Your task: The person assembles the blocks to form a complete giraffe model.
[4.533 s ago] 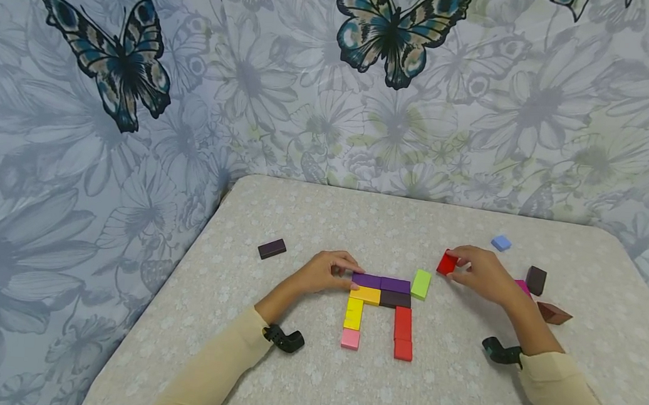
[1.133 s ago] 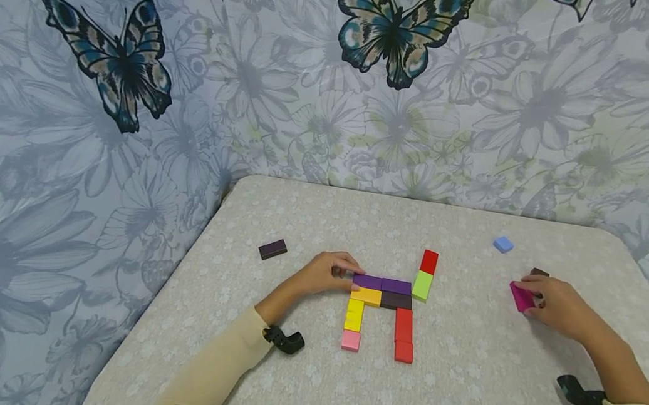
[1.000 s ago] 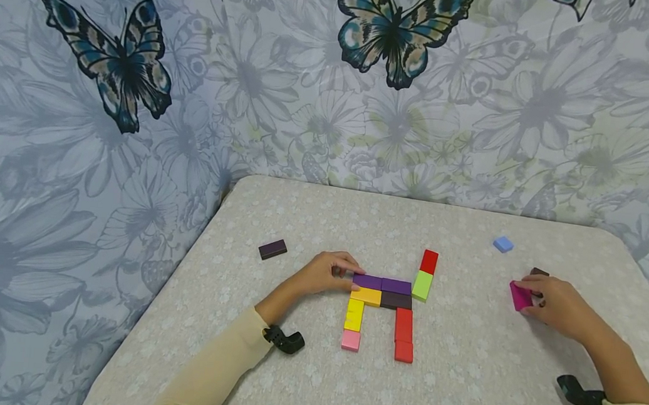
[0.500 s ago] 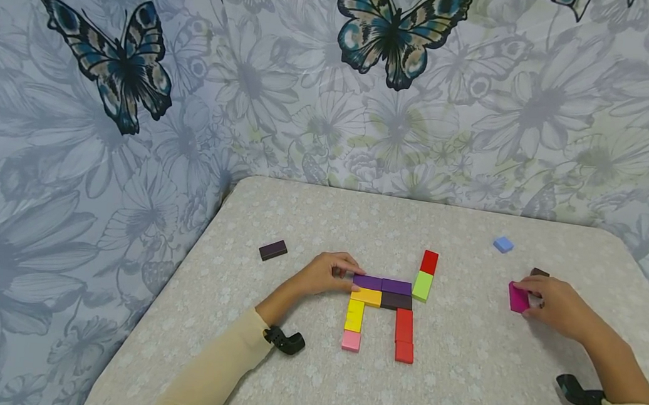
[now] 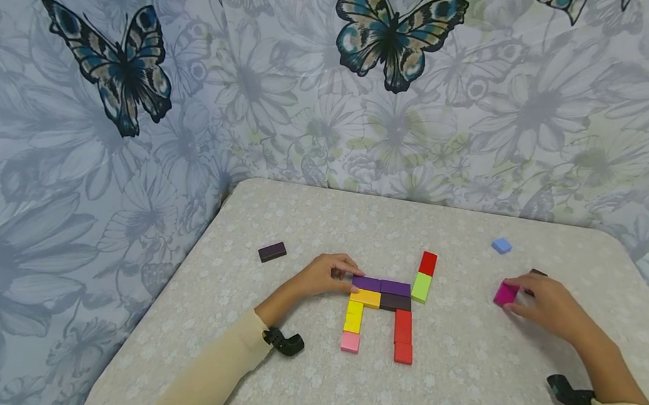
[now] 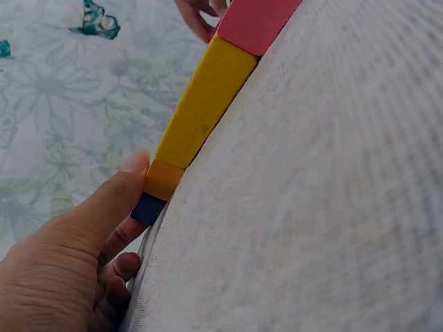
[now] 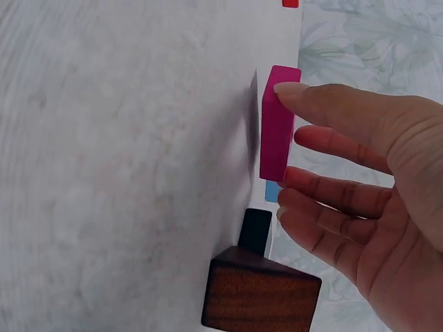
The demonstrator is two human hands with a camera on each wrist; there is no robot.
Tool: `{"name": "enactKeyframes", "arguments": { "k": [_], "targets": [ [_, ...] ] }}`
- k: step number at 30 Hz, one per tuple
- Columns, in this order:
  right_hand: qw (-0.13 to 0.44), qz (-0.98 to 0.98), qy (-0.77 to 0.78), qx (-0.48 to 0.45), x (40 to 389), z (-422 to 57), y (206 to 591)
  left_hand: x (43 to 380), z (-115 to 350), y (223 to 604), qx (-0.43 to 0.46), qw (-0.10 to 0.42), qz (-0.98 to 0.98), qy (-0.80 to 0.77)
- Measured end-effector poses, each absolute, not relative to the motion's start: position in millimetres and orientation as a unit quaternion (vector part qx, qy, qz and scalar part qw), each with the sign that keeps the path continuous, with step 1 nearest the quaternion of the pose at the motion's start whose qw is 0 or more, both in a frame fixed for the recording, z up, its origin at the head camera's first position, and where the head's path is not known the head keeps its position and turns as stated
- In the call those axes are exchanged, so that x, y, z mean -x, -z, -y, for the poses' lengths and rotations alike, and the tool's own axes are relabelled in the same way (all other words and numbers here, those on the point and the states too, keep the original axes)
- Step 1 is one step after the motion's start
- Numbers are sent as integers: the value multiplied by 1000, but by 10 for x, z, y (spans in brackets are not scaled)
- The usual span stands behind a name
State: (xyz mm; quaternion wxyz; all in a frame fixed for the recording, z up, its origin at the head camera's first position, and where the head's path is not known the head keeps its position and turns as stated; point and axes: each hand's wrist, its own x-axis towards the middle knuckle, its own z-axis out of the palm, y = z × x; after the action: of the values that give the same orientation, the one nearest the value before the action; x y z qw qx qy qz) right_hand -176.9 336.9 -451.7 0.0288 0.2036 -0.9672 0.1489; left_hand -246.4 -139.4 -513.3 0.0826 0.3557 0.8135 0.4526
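Note:
On the table lies a flat figure of coloured blocks. My left hand (image 5: 327, 273) holds its left end, thumb on the orange block (image 5: 365, 299) and index finger at the far side of the purple block (image 5: 366, 284). In the left wrist view that thumb presses the orange block (image 6: 166, 178), beside a yellow block (image 6: 208, 104). My right hand (image 5: 549, 306) pinches a magenta block (image 5: 505, 294) between thumb and fingers, well right of the figure. The right wrist view shows the magenta block (image 7: 278, 124) lifted a little, its shadow on the cloth.
A red block (image 5: 427, 264) and a lime green block (image 5: 421, 287) form a column at the figure's right end. Loose blocks lie about: a dark one (image 5: 272, 252) at left, a blue one (image 5: 502, 245) at the back, and a brown triangular one (image 7: 263, 294) near my right hand.
Earlier my right hand held a red block, which now sits above the lime green one. It has since taken the magenta block, turned it and moved it slightly left. My left hand stays put.

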Motion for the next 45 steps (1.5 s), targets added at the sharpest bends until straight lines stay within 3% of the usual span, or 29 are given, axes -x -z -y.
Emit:
{"name": "enactKeyframes", "arguments": {
  "k": [9,16,27,45],
  "targets": [
    [48,960,-177,-211,1840,-3241,4519,2494,1391,5167,-355,84,-814,-452],
    [32,965,-182,-184,1943,-3082,4486,2513,1376,5173,-354,86,-815,-450],
    [87,949,-220,-210,2249,-2855,4518,2517,1368,5129,-353,86,-816,-448],
    [4,954,-262,-146,2743,-2521,4595,2500,1375,5185,-354,85,-814,-453]
  ]
}}
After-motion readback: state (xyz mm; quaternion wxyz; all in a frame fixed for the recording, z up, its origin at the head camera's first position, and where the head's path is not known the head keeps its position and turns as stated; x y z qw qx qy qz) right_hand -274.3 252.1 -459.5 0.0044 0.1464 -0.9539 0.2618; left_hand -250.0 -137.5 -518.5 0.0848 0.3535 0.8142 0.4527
